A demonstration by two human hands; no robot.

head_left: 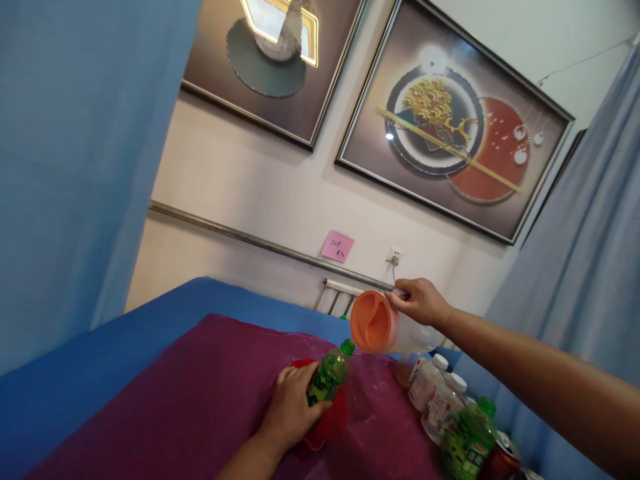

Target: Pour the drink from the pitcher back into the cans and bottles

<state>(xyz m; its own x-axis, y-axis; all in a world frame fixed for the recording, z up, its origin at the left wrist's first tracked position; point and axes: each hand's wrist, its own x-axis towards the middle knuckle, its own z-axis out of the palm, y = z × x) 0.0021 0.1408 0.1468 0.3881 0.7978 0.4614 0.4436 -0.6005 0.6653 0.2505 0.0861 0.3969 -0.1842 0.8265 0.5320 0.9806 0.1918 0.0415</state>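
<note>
My left hand (295,403) is wrapped round a small green-capped drink bottle (331,372) with a green label. The bottle leans to the right, above a red dish (334,420) that my hand and the bottle partly hide. Up and to the right, my right hand (421,301) grips the handle of a clear pitcher with an orange lid (375,322). The pitcher is tipped on its side, its lid facing left towards the bottle's cap, with a gap between them. Whether liquid is inside the pitcher, I cannot tell.
A maroon sheet (200,400) covers the blue table (240,297). Along the right edge stand white-capped bottles (443,407), a larger green bottle (470,437) and a red can (501,457). A metal rail (270,247) runs along the wall; blue curtains (75,167) hang at both sides.
</note>
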